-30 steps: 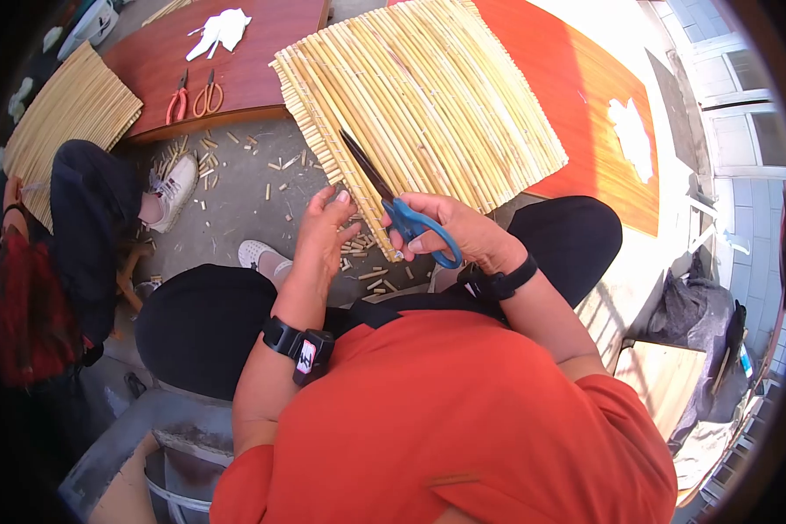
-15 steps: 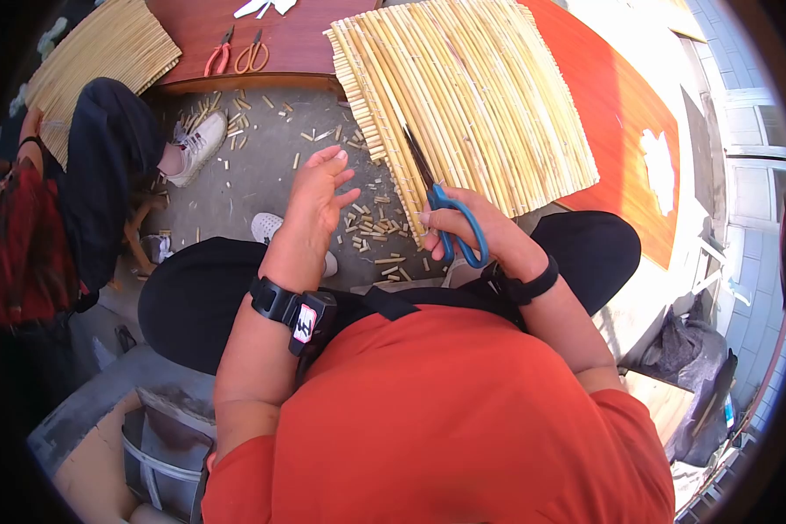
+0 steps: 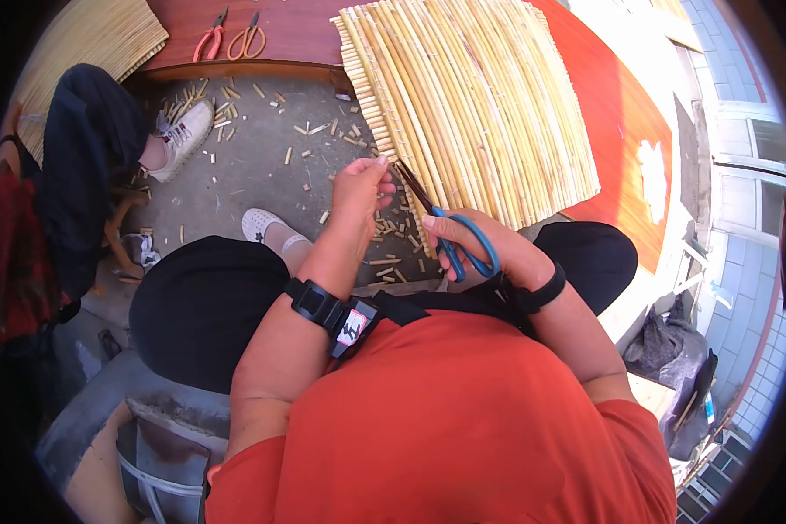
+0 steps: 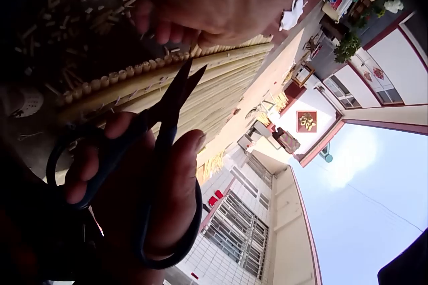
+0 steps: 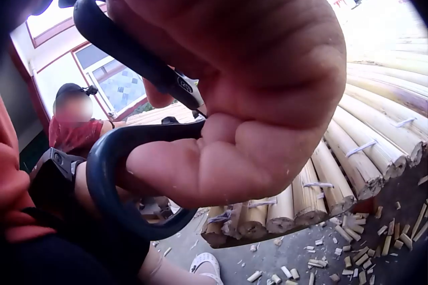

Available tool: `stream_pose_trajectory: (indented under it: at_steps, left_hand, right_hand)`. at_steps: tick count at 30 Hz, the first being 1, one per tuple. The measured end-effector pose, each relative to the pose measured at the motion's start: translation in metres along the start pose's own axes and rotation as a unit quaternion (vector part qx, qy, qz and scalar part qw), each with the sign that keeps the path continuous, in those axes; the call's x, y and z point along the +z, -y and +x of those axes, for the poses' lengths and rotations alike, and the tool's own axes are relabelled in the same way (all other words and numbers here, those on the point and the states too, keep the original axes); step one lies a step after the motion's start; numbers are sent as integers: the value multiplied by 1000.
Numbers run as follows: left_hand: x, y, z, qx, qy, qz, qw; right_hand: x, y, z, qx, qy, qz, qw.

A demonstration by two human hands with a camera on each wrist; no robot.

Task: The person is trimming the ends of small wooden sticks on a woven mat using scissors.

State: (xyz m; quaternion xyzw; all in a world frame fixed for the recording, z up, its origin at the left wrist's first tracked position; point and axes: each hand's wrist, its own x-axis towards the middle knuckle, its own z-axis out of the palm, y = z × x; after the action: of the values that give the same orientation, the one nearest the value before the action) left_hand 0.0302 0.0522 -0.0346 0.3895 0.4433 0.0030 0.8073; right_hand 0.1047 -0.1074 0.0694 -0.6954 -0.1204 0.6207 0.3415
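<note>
Gripping blue-handled scissors (image 3: 437, 212), the right hand (image 3: 513, 247) points them toward the left hand (image 3: 359, 190), newly at the reed mat (image 3: 472, 100)'s left edge, pinch unclear, so work apparently centres there.

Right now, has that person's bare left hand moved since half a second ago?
Yes. In the head view, the bare left hand has moved rightward, from clear of the straw-yellow mat of thin sticks to its left edge.

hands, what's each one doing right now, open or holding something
Left hand: at the mat edge, grip cannot be told.
Right hand: holding the blue-handled scissors.
</note>
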Motion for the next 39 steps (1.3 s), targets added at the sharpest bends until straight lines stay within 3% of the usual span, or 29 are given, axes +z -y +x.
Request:
stream_pose_trajectory:
  at_steps: [8,19,39]
  left_hand:
    - [3,2,3,11,-12,-9,1000]
    - [6,1,2,7,-7,-27,1000]
    - [5,3,7,9,19,-41,999]
  right_hand:
    - [1,7,5,51,7,-14,999]
    - [23,-4,14,49,-73,22,996]
    - [25,-13,16,10,-102,-41,994]
